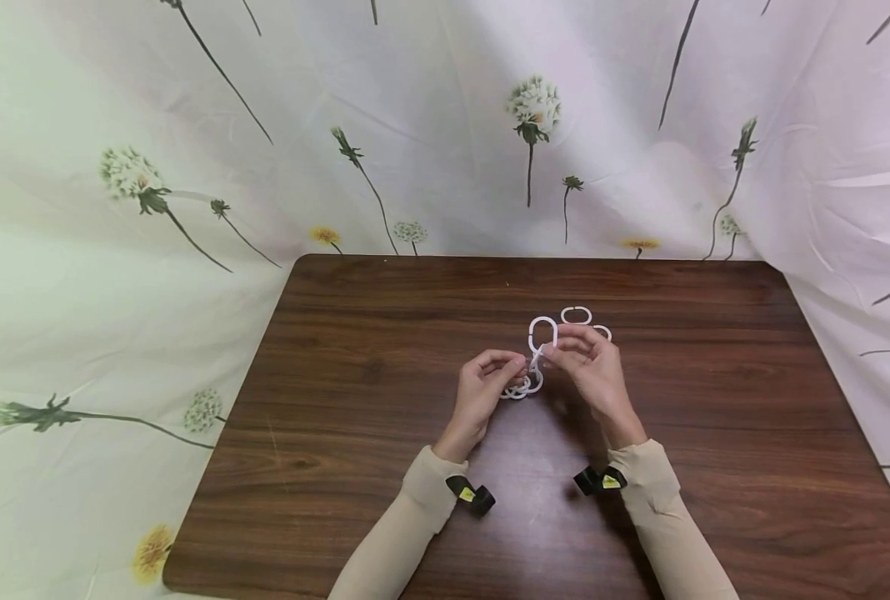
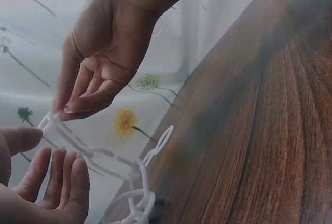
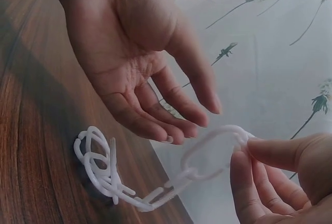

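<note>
Thumb and fingers of my right hand [image 1: 591,367] pinch a white plastic chain link [image 1: 543,318], held up above the table. Other white links [image 1: 537,383] hang from it and run down to a small heap, joined as a chain [image 3: 98,169]. Close on the left is my left hand [image 1: 478,396], its thumb and fingers parted with nothing between them. In the left wrist view, that hand's thumb [image 2: 26,138] is right beside the pinched link. Part of the held link is hidden behind the right fingertips [image 3: 241,151].
Behind the right hand, a loose white link [image 1: 576,309] lies on the brown wooden table [image 1: 370,467]. A second loose link [image 1: 605,329] is partly covered by the right fingers. Floral fabric [image 1: 430,125] hangs along the table's back and sides.
</note>
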{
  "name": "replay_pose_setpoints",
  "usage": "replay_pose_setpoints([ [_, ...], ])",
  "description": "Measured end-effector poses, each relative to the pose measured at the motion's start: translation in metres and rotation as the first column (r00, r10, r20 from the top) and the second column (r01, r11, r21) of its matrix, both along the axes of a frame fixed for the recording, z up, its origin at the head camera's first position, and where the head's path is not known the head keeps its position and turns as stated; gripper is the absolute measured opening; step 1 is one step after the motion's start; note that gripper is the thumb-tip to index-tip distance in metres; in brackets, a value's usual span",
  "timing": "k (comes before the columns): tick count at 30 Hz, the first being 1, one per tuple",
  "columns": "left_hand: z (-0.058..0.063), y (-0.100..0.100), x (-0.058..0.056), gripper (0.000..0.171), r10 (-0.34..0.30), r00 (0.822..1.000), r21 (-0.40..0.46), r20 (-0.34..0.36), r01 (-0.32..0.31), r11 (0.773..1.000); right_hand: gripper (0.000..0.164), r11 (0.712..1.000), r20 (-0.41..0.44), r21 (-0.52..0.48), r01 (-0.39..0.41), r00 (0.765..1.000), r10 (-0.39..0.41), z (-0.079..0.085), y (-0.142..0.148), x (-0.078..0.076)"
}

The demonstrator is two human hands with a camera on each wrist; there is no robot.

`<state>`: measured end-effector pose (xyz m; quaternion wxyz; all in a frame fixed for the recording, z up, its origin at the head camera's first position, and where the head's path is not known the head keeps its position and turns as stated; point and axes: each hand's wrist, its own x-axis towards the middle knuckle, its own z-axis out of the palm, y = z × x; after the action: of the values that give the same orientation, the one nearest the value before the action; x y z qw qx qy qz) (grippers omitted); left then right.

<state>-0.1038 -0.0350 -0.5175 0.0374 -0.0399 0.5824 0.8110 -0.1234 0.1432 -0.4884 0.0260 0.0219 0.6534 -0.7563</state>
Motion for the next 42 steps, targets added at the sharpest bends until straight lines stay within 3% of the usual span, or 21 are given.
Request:
replay_pose_setpoints([
  [9, 0.002, 0.002, -0.003, 0.024, 0.041, 0.998, 0.014, -0.044, -0.04, 0.999, 0.025, 0.999, 0.02, -0.051, 0.013, 1.0, -0.012, -0.004, -0.002, 0.001],
  [17, 0.008, 0.004, -0.009, 0.025, 0.034, 0.998, 0.003, -0.058, -0.033, 0.999, 0.026, 0.999, 0.032, -0.051, -0.005, 0.999, 0.006, -0.005, -0.005, 0.001],
  [30, 0.008, 0.006, -0.012, 0.026, 0.031, 0.999, -0.027, -0.016, -0.031, 0.999, 0.025, 0.998, 0.027, -0.059, -0.012, 1.0, 0.014, -0.013, -0.009, 0.003],
  [37, 0.007, -0.001, -0.018, 0.025, 0.057, 0.998, -0.059, -0.031, -0.059, 0.997, 0.018, 0.999, 0.031, -0.025, -0.049, 0.998, 0.049, -0.014, -0.003, 0.0],
  [42, 0.006, -0.01, -0.023, 0.025, 0.071, 0.997, -0.082, -0.037, -0.073, 0.994, 0.009, 0.998, 0.029, -0.059, -0.032, 0.999, 0.033, -0.016, 0.009, -0.004],
])
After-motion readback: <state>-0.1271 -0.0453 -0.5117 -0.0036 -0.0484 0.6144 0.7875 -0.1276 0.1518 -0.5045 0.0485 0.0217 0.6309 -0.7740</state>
